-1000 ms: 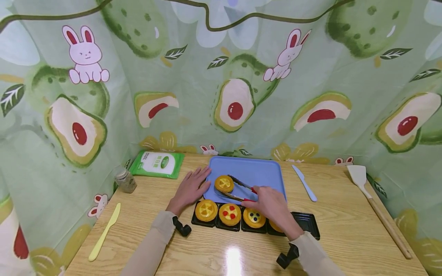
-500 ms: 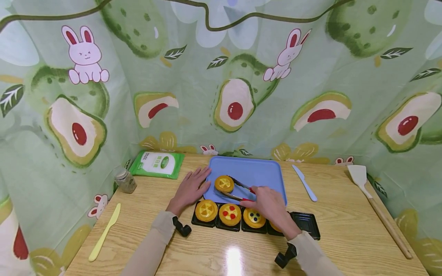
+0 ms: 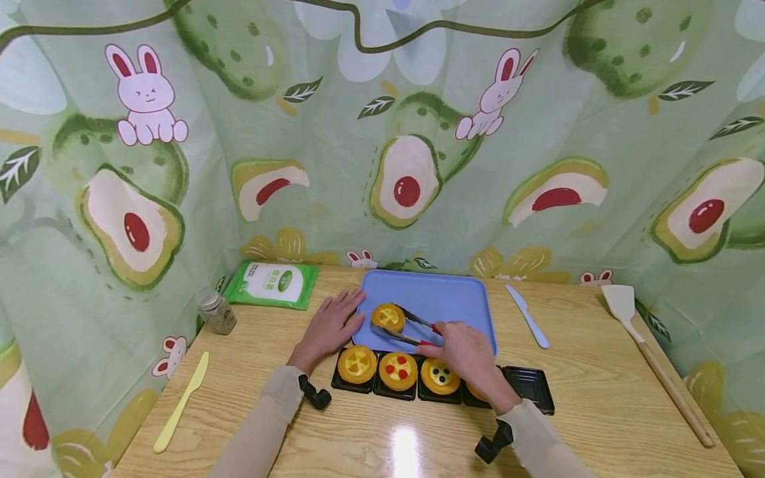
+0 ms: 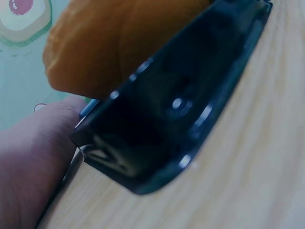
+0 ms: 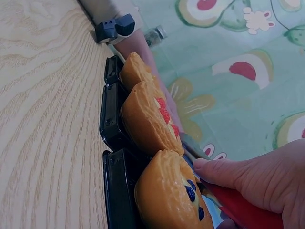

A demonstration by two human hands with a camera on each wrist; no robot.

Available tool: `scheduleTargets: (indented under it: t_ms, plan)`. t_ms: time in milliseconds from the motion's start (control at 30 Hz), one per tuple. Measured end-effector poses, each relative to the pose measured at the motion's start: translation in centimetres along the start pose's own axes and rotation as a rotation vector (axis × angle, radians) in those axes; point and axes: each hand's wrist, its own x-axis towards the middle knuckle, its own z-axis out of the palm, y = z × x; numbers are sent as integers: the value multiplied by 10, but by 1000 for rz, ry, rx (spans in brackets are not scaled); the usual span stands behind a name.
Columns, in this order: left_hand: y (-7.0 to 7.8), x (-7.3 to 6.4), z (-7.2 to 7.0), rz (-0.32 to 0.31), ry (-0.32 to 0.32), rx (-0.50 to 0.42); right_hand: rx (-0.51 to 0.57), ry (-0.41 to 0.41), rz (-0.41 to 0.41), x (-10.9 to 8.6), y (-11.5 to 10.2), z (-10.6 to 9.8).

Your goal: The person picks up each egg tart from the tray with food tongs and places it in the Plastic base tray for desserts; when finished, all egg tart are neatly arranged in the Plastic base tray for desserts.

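Note:
My left hand (image 3: 331,325) lies with fingers extended over the left rim of the blue tray (image 3: 445,292). The right hand (image 3: 469,352) grips tongs (image 3: 416,318) by their red handles, the thumb pressing one red handle (image 5: 243,207) in the right wrist view. Between the tongs' dark arms sits a tart with a yellow lattice-like top (image 3: 388,318), at the tray's left front. In the left wrist view, part of the left hand (image 4: 38,148) shows beside a black square holder (image 4: 157,114) with a tart (image 4: 109,52) in it.
Along the tray's front stand black holders with a yellow-topped tart (image 3: 356,365), a red-berry tart (image 3: 398,372), a blueberry tart (image 3: 440,376) and one partly hidden under my right wrist. Another holder (image 3: 528,390), two knives, a jar (image 3: 218,314), a green packet (image 3: 271,285) and a spatula (image 3: 648,358) lie around.
The tongs' front arm has drawn slightly closer to the tart, and my right thumb has shifted a little with it. My left hand stays in place.

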Motion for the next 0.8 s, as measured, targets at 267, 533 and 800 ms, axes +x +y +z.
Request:
scheduleTargets:
  t_ms: [267,533,800]
  plan:
    - [3,0,-2,-2,-1,3,-22,39,-24,-1,0,1]
    - [6,-1,-4,-2,6,-12,-23,32,-28,-3,1,1]
    - [5,-1,-3,14,29,-19,33,-1,25,-3,0,-4]
